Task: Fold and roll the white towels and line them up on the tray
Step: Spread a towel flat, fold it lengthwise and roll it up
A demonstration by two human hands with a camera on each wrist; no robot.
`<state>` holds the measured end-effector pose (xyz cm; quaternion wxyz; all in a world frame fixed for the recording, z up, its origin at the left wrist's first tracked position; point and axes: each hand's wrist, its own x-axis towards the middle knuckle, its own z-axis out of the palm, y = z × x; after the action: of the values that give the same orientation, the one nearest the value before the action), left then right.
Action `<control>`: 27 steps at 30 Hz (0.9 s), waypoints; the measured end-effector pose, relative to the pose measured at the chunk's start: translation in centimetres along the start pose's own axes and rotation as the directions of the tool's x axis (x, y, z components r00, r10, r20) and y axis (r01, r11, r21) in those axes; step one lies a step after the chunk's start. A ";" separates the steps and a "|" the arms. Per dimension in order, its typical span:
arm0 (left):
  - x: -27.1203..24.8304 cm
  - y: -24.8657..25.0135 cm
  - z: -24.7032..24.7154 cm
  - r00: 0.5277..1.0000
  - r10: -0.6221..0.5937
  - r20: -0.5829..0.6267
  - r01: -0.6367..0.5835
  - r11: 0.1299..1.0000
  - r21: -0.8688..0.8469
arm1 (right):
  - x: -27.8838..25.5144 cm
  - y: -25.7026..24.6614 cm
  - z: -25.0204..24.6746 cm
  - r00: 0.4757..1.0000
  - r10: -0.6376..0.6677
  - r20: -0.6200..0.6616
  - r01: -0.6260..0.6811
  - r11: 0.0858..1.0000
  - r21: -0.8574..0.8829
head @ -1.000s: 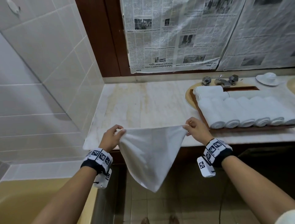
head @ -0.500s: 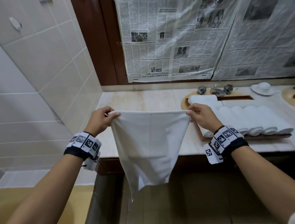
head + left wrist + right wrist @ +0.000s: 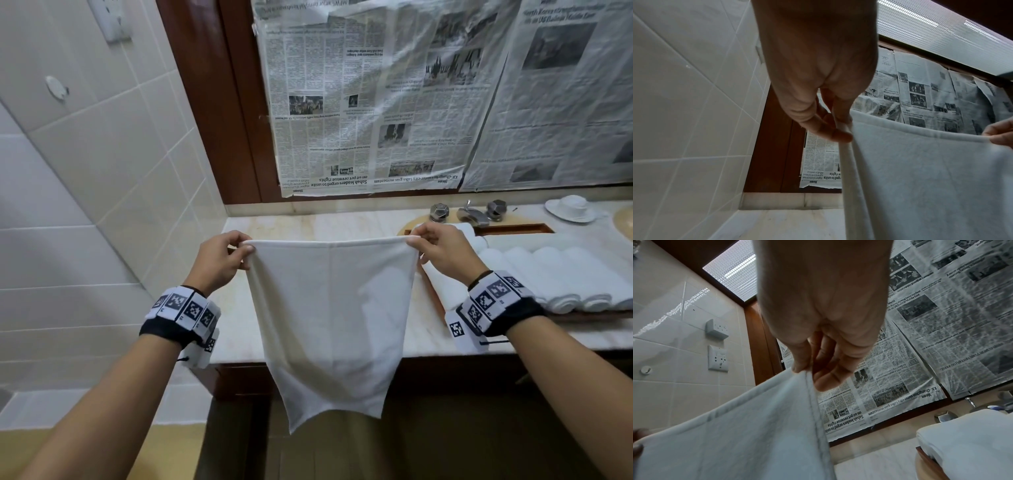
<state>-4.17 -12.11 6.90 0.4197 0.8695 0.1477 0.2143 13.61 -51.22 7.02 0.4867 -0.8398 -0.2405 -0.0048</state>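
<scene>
A white towel (image 3: 330,318) hangs spread in the air over the front of the marble counter (image 3: 308,226). My left hand (image 3: 224,260) pinches its top left corner, seen close in the left wrist view between thumb and fingers (image 3: 838,133) with the towel (image 3: 920,178) below. My right hand (image 3: 435,253) pinches the top right corner; the right wrist view has that hand (image 3: 807,371) on the towel (image 3: 735,434). To the right, several rolled white towels (image 3: 555,274) lie in a row on the wooden tray (image 3: 513,229), partly behind my right wrist.
Taps (image 3: 469,212) and a white saucer with a cup (image 3: 570,209) stand behind the tray. Newspaper (image 3: 376,102) covers the mirror. A tiled wall (image 3: 85,171) with sockets (image 3: 718,360) closes the left side. The counter's front edge lies under the towel.
Both hands have lifted the towel higher and pulled its top edge straight. The cloth now hangs as a flat sheet instead of a drooping point.
</scene>
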 end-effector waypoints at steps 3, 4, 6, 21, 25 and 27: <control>0.9 -0.4 -0.4 1.000 -0.014 0.000 0.014 1.000 -0.018 | 0.5 -0.5 0.3 1.000 0.008 -0.012 -0.009 0.999 -0.031; 1.1 -0.4 -0.5 1.000 -0.016 -0.001 0.016 1.000 -0.018 | 0.8 -0.6 0.5 1.000 0.008 -0.012 -0.009 0.999 -0.034; 1.7 -0.6 -0.9 1.000 -0.020 -0.007 0.020 0.999 -0.025 | 1.2 -0.9 0.8 1.000 0.008 -0.004 -0.008 1.000 -0.024; 5.9 -3.0 -1.6 0.999 -0.049 -0.010 0.050 0.996 0.072 | 4.7 -2.0 3.3 0.999 0.046 -0.023 -0.048 0.995 -0.091; 8.2 -3.9 -0.5 0.998 -0.061 -0.019 0.063 0.993 0.097 | 7.5 -0.7 4.1 0.997 0.074 -0.010 -0.075 0.995 -0.062; 9.8 -4.3 0.3 0.997 -0.067 -0.022 0.069 0.993 0.098 | 9.3 0.1 4.5 0.996 0.083 0.010 -0.083 0.995 -0.060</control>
<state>4.14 -5.44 5.79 0.3820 0.8815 0.1917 0.2006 20.84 -43.88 6.82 0.4597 -0.8632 -0.2083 0.0135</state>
